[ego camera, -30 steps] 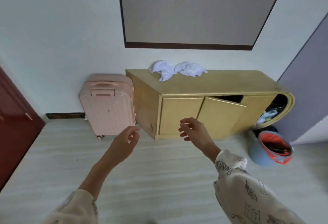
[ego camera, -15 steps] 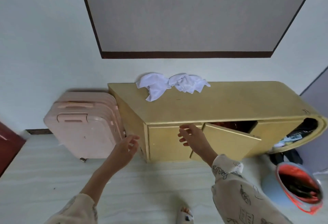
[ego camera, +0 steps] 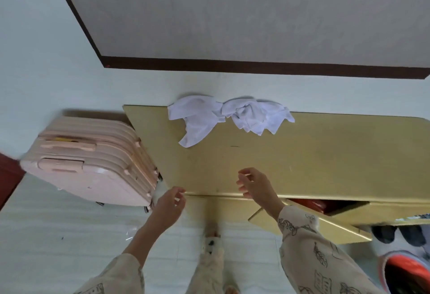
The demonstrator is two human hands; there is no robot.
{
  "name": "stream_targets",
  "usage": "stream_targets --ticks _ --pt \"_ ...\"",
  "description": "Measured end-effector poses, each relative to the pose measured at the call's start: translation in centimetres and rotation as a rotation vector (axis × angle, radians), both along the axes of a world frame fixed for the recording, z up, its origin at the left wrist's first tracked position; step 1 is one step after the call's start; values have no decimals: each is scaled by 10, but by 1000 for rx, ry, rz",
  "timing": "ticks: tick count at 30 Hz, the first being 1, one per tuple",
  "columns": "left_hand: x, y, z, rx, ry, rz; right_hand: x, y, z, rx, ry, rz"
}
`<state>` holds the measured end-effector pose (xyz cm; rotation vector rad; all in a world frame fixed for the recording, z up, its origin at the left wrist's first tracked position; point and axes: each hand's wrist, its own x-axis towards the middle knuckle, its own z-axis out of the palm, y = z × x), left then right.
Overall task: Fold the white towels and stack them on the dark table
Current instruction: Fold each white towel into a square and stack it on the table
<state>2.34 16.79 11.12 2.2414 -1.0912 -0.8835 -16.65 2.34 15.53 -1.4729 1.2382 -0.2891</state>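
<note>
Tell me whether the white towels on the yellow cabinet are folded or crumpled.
Crumpled, not folded. The two white cloth towels lie bunched in wrinkled heaps at the back of the yellow wooden cabinet, edges splayed unevenly.

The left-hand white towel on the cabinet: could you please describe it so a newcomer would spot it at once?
Find the long yellow cabinet against the wall, beside the pink suitcase. Two crumpled white towels lie at its back edge. The left towel is nearer the suitcase, with a tail trailing forward, unlike the bunched right towel.
</note>
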Motion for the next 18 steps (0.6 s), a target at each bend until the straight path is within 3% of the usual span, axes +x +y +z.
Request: stream_targets --ticks 4,8,18 --pt "34 -73 -32 162 -4 -49 32 -53 -21 44 35 -11" --pt "69 -140 -57 275 -55 47 59 -97 -39 86 92 -9" --pt "101 -225 -108 213 -166 136 90 -159 -82 135 215 24"
